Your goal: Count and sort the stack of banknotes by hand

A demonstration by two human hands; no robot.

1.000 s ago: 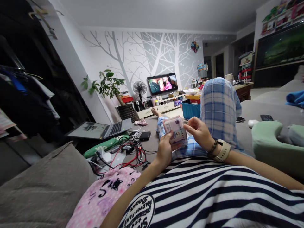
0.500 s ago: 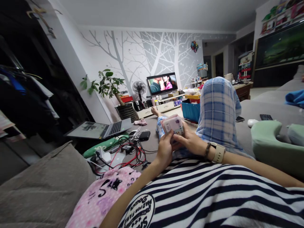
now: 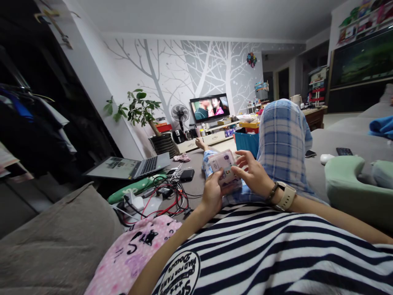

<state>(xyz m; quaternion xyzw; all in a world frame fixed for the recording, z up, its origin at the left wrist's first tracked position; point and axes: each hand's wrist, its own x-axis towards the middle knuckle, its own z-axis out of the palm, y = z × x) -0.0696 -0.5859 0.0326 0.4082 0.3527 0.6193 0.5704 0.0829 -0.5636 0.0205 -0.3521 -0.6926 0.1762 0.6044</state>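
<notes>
A stack of banknotes (image 3: 225,162) is gripped in my left hand (image 3: 211,192), whose thumb presses on the face of the top note. A figure 5 shows on that note. Along the stack's right edge is my right hand (image 3: 253,174), with its thumb tip at the notes and its other fingers lifted and spread apart. That wrist wears a pale watch (image 3: 285,196) and a dark bracelet. The notes are held above my lap, beside the raised knee in blue plaid trousers (image 3: 281,139). My left fingers behind the stack are mostly hidden.
On the sofa to the left lie an open laptop (image 3: 132,168), tangled cables (image 3: 175,200), a black box-shaped device (image 3: 187,175) and a pink blanket (image 3: 135,254). At the right are a green neck pillow (image 3: 344,180) and a remote (image 3: 344,151). A television (image 3: 210,107) stands ahead.
My right hand has loosened from the stack and shifted slightly right, its fingers spreading. More of the top note's face shows. My left hand keeps its hold.
</notes>
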